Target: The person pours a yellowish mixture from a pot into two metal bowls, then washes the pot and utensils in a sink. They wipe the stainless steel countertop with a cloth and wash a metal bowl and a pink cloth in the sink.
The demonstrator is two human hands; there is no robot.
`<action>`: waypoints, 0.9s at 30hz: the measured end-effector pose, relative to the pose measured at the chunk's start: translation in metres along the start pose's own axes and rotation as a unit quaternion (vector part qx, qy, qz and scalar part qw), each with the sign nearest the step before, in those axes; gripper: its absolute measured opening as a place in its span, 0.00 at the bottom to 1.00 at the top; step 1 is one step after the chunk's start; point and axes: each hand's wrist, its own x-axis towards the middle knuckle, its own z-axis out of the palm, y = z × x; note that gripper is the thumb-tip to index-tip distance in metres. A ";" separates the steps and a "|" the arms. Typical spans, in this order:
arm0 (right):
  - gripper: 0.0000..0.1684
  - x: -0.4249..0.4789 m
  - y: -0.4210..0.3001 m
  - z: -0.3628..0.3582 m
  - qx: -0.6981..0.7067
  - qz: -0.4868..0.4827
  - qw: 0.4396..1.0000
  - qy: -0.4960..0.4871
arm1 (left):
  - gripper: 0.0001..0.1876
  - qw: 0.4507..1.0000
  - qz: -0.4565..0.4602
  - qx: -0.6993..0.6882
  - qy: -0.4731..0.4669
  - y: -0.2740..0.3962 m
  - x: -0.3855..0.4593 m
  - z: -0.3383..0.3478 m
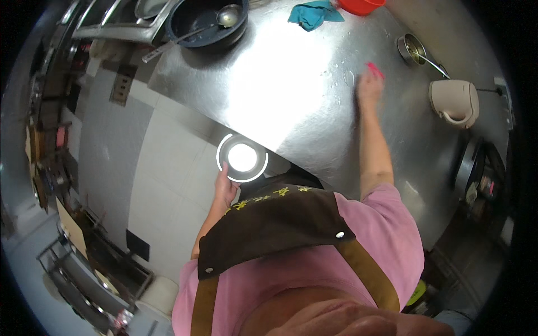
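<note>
My left hand (pixel 226 185) grips the rim of a round dish (pixel 261 161), thumb on top. Glare whitens the dish's middle, so I cannot tell its material or whether anything lies in it. It is held in front of the dark apron, beside the edge of a stainless steel table (pixel 189 88). Farther out, my right hand (pixel 369 88) is over the tabletop, blurred. A bright pink thing (pixel 375 69), too smeared to name, sticks out from its fingers. Water drops (pixel 349 78) dot the steel to the left of this hand.
A dark basin (pixel 180 25) holds a ladle (pixel 197 33) at the table's far left. A teal cloth (pixel 313 14) and a red bowl (pixel 362 5) lie at the back. Right of my arm stand a small metal pot (pixel 401 48) with a utensil in it and a beige electric kettle (pixel 452 96).
</note>
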 end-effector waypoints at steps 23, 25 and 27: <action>0.13 -0.124 -0.407 0.080 0.458 0.063 0.866 -0.191 | 0.24 0.998 0.031 -0.023 -0.044 0.229 0.058 -0.089; 0.21 -0.148 -0.459 0.086 0.403 -0.238 0.863 -0.192 | 0.25 0.996 0.042 -0.052 -0.053 0.250 0.066 -0.085; 0.23 -0.135 -0.495 0.088 0.445 -0.228 0.840 -0.210 | 0.26 0.995 0.068 -0.053 -0.051 0.267 0.072 -0.087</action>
